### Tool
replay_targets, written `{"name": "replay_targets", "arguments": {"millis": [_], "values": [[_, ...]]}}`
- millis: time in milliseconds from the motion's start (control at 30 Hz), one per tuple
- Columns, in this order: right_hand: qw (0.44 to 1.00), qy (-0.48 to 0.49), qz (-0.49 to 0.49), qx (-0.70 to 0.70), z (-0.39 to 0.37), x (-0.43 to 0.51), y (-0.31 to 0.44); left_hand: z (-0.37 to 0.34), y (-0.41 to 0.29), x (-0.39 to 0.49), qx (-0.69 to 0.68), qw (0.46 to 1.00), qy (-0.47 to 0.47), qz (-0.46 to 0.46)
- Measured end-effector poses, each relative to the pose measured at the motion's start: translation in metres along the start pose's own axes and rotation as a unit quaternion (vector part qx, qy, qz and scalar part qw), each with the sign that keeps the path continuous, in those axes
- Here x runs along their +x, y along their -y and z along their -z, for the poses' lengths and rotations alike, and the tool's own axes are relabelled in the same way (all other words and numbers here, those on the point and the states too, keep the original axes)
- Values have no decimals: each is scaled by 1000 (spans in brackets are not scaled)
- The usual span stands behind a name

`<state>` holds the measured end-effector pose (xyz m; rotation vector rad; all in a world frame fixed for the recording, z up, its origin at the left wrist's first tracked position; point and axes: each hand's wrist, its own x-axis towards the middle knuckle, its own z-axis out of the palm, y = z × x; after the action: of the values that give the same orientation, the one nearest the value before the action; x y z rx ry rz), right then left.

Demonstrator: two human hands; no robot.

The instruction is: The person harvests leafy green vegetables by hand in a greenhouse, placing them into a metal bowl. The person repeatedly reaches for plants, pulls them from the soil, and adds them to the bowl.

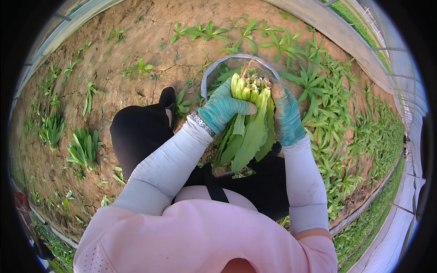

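Note:
A bunch of long, toothed green leaves [252,128] hangs downward, its pale stem bases and some brown roots turned up. My left hand [227,106], in a green knit glove with a soiled thumb tip, is closed around the bunch below the stem bases. At the bunch's other side, my right hand [288,114], gloved alike, touches the stem ends; its fingertips are partly hidden. Behind the bunch stands a round container with a pale rim [207,76], with more green leaves inside.
Two tied leaf bunches, one nearer [84,148] and one farther [53,131], stand on the soil at left. Dense leafy plants [322,112] grow at right, scattered ones at top. Plastic sheeting [317,37] edges the bed. My black shoe [168,99] rests on the soil.

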<state>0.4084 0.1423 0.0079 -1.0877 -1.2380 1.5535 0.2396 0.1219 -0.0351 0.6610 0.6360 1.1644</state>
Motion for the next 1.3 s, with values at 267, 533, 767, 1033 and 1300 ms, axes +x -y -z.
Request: {"name": "replay_targets", "arguments": {"millis": [267,533,767,1033,1300], "values": [[997,69,27,12,-14,2,-5,-10,6,5,75,997,8,-34],[995,83,41,29,10,0,9,-11,-13,-3,63,988,128,62],[963,-19,68,-260,26,3,-2,-16,25,19,-79,980,119,139],[973,41,75,-215,88,23,-6,-5,60,53,-126,955,171,205],[852,-134,-265,-432,261,96,-127,-11,72,74,-109,957,193,186]]}}
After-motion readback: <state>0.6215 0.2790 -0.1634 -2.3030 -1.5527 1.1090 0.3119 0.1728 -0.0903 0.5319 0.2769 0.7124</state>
